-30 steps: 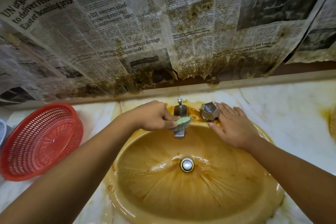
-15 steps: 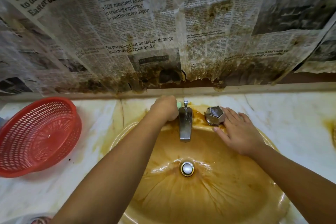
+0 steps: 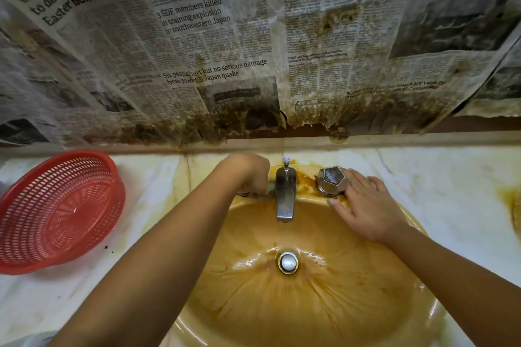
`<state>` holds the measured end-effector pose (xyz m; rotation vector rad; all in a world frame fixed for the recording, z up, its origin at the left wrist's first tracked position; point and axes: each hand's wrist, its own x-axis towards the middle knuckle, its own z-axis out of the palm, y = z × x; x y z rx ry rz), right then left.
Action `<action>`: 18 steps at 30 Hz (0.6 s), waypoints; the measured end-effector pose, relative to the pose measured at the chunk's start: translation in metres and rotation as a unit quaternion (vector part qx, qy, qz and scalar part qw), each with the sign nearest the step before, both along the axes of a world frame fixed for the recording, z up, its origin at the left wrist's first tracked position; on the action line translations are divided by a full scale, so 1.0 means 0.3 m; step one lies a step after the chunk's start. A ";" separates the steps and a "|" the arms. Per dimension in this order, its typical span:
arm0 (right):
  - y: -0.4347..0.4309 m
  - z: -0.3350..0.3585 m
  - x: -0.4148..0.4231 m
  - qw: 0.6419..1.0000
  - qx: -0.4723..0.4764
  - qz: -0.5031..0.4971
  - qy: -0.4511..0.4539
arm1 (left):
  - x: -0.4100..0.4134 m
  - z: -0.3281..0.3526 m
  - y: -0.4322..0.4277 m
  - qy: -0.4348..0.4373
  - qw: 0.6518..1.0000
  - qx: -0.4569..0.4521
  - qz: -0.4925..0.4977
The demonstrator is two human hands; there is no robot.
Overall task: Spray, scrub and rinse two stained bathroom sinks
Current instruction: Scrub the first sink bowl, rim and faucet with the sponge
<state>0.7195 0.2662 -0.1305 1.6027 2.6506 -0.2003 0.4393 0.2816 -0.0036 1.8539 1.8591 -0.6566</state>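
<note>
Sink [image 3: 310,315]: an oval basin set into a pale marble counter [image 3: 439,177], directly below the camera; its bowl and rim were coated yellow-brown, with darker streaks radiating from the metal drain [image 3: 287,262] at the centre; wet glints showed around the drain.

Faucet [image 3: 285,200]: mounted upright at the back rim, spout pointing into the bowl; brown residue lay on the rim just to its right.

Left hand [image 3: 249,175]: positioned at the back rim, just to the left of the faucet base, knuckles up; the fingers were curled under and blurred; whether they grasped anything could not be told, as the palm side was hidden.

Right hand [image 3: 366,205]: laid flat on the rim to the right of the faucet; fingers straight and slightly spread, gripping nothing; the fingertips rested against the side of a faceted metal tap knob [image 3: 330,180].

Surroundings: a red perforated plastic basket [image 3: 56,214] sat tilted on the counter well to the left of the sink; a yellow stain [image 3: 509,200] marked the counter at the far right; sheets of newspaper [image 3: 197,36] covered the wall behind, their lower edges torn and soaked dark brown.
</note>
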 end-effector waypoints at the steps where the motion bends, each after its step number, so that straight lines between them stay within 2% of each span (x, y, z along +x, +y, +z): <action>1: 0.000 0.001 -0.002 1.000 0.001 0.001 -0.001 | 0.002 -0.013 -0.023 0.002 1.000 0.011 0.002; 5: -0.001 0.007 -0.003 1.000 0.001 -0.001 0.006 | 0.047 -0.077 -0.129 -0.003 0.990 0.131 0.048; 9: -0.006 0.008 -0.003 1.000 0.007 -0.003 0.000 | 0.015 -0.078 -0.152 -0.053 0.994 0.080 0.053; 11: -0.006 0.014 -0.004 1.000 -0.004 -0.002 0.003 | -0.033 -0.072 -0.146 -0.089 0.987 0.091 0.095; 13: -0.008 0.012 -0.001 1.000 -0.001 -0.005 0.005 | -0.057 -0.078 -0.151 -0.157 0.963 0.128 0.178; 15: -0.005 0.017 -0.002 1.000 -0.004 -0.001 0.004 | -0.046 -0.086 -0.167 -0.259 0.914 0.149 0.274; 18: -0.006 0.014 -0.001 1.000 -0.003 0.001 0.010 | -0.039 -0.101 -0.211 -0.368 0.854 0.118 0.347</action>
